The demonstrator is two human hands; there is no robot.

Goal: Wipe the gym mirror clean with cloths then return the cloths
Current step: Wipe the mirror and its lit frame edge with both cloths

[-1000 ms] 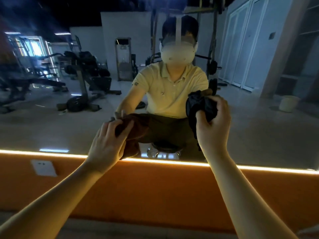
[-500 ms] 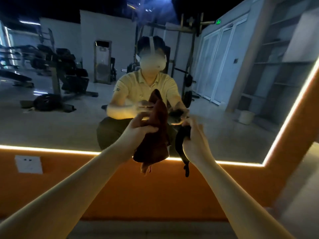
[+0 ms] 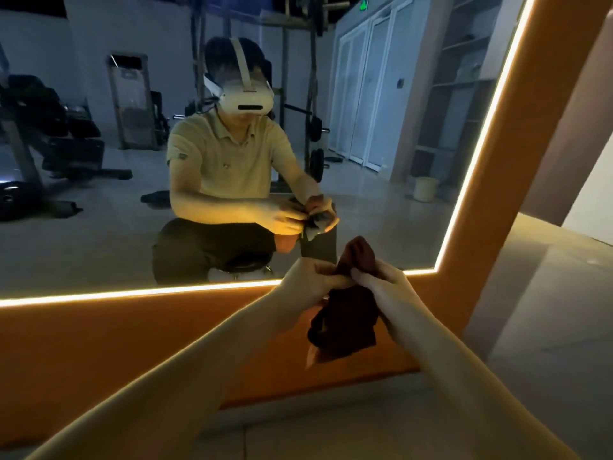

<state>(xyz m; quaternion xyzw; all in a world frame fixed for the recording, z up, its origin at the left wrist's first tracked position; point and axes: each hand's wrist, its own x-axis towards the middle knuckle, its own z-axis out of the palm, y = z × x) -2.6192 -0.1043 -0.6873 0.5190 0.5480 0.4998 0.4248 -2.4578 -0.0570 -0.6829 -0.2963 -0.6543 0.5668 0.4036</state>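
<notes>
My left hand [image 3: 310,277] and my right hand [image 3: 381,283] meet in front of the mirror's [image 3: 99,227] lower right corner. Together they pinch a bunched brown cloth [image 3: 360,257], which bulges above the fingers. A darker fold [image 3: 348,323] hangs below the hands against the orange wall. The black cloth is hard to tell apart from it in the dim light. In the reflection a greyish cloth sits under my right hand's fingers. Neither cloth touches the glass.
A lit strip [image 3: 132,293] runs along the mirror's bottom and right edges, set in an orange wall [image 3: 99,360]. A grey floor ledge [image 3: 331,426] lies below. The mirror reflects gym machines, a rack, white doors and a pale bucket [image 3: 426,189].
Both hands came off the glass, moved down and to the right, and joined. The separate brown and black cloths are now bunched together between them. My view has swung right.
</notes>
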